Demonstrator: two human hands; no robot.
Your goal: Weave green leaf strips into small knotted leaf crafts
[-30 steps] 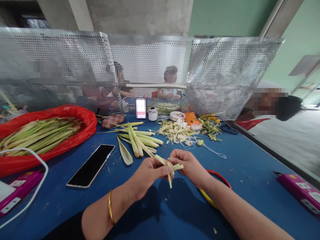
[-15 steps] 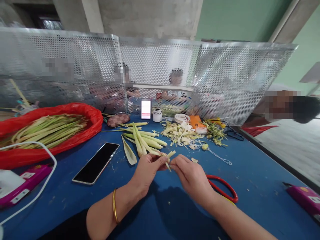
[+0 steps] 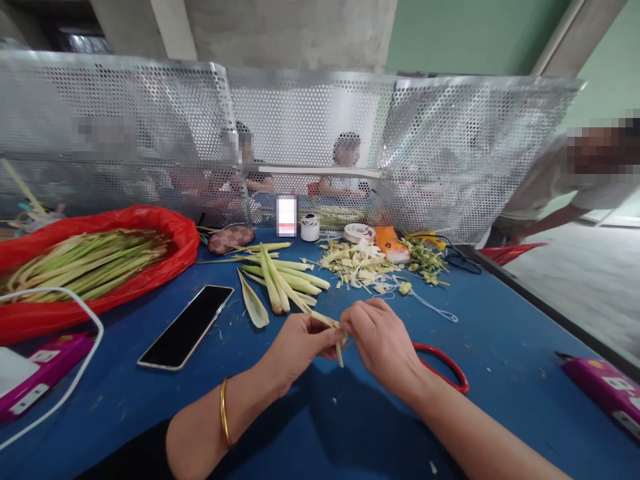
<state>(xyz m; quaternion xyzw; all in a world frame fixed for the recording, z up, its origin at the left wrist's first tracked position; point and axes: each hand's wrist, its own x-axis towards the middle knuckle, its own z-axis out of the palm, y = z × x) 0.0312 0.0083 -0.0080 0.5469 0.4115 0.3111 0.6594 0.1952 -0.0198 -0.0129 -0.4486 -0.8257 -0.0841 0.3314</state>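
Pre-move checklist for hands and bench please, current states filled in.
1. Left hand has a grip on the pale strip: ok, pinched between thumb and fingers.
2. Right hand has a grip too: cannot tell, its fingertips meet the work by the left thumb but what they hold is hidden.
3. Dark-screened phone clear of both hands: ok, lies flat, apart from the left hand.
4. Red handle fully in view: not ok, partly hidden by the right arm.
5. Red bag open: ok, long stalks show inside.
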